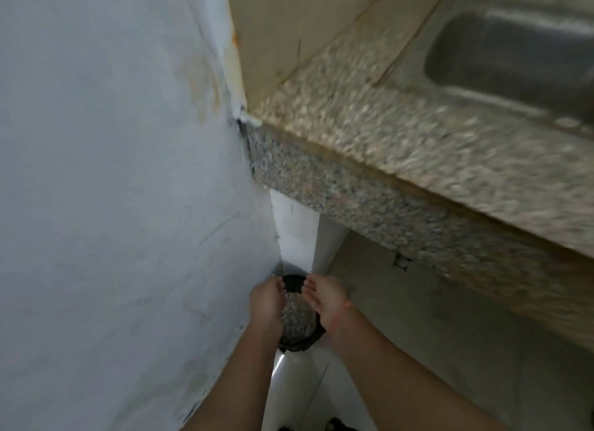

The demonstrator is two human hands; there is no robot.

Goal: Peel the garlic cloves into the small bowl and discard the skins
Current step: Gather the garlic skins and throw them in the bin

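Observation:
Both my hands hang over a round bin [297, 321] lined with a black bag, standing on the floor in the corner below the counter. My left hand [268, 302] and my right hand [326, 297] face each other, palms inward, fingers relaxed, a small gap between them. Pale scraps that look like garlic skins lie in a heap [294, 311] inside the bin. Neither hand visibly holds anything. The small bowl and the garlic cloves are out of view.
A white wall [112, 205] fills the left side. A speckled granite counter [401, 141] juts out above the bin, with a steel sink [514, 57] at the upper right. Pale floor tiles [302, 392] lie below. The picture is motion-blurred.

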